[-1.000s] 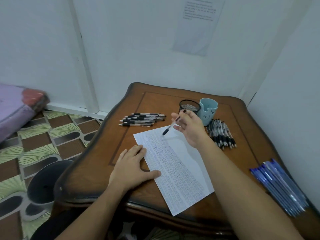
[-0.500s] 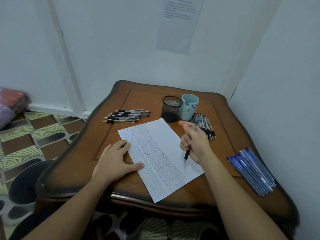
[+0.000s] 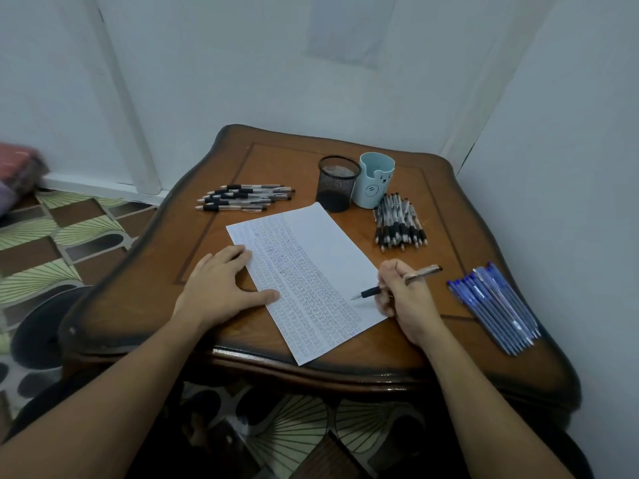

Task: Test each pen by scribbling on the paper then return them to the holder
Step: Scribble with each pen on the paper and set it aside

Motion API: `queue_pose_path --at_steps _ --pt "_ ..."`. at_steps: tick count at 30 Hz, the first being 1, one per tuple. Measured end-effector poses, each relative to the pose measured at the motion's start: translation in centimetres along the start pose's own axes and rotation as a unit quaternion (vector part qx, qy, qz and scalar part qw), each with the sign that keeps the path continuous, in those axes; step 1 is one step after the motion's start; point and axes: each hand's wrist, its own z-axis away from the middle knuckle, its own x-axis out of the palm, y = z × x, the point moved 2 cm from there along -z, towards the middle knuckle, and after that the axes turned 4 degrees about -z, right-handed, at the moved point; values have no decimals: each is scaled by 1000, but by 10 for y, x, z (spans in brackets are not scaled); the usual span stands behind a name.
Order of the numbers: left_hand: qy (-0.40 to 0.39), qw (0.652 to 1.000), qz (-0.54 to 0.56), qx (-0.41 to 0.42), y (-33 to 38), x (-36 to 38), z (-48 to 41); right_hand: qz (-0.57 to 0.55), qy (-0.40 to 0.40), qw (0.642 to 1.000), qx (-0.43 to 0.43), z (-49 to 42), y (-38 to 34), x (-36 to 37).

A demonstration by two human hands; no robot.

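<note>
A white paper [image 3: 311, 257], densely covered in scribbles on its left part, lies slanted on the wooden table [image 3: 276, 160]. My left hand [image 3: 221, 288] presses flat on the paper's left edge. A black-grip pen [image 3: 397, 283] is held in writing grip by my right hand [image 3: 404, 299], its tip at the paper near the right edge. An empty black mesh holder [image 3: 337, 183] and a light blue bear cup [image 3: 373, 179] stand at the back. Black-grip pens lie in one row at the back left [image 3: 242, 198] and in another right of the cup [image 3: 399, 224].
Several blue pens [image 3: 494, 305] lie in a row near the table's right edge. White walls close in behind and to the right. Patterned floor and a dark round object [image 3: 38, 326] are on the left below the table.
My right hand brought the pen from above the paper's top down to its lower right, turned into writing grip with the tip at the sheet. The left hand stayed put.
</note>
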Motion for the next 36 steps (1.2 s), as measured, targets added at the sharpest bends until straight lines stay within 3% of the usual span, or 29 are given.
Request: queue_pose_path --at_steps 4,12,36 --pt "1 1000 2 0 0 1 1 70 -45 996 -13 4 2 5" --pt "0 1000 -4 -2 2 -1 2 157 33 986 -47 8 9 4" --pt "-9 1000 6 -6 6 -4 4 169 5 983 -70 7 12 4"
